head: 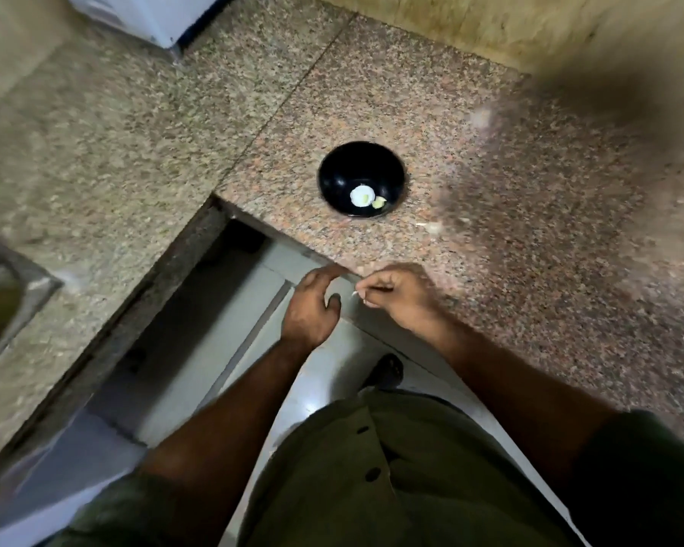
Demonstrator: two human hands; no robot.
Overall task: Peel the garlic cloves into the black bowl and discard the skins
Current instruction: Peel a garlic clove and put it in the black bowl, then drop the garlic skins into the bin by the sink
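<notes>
A black bowl (362,178) stands on the speckled granite counter (510,215), holding a white garlic piece (361,195) and a small yellowish clove (380,202). My right hand (397,296) hovers at the counter's front edge, its fingers curled round thin white garlic skins (356,292) that poke out toward the left. Beside it, my left hand (312,305) hangs over the gap below the counter with loosely bent fingers and holds nothing. Both hands are near each other, well in front of the bowl.
Small skin scraps (431,227) lie on the counter right of the bowl. A metal sink (5,305) is at the far left, a white appliance (151,17) at the back left. The counter forms an L around the floor where I stand.
</notes>
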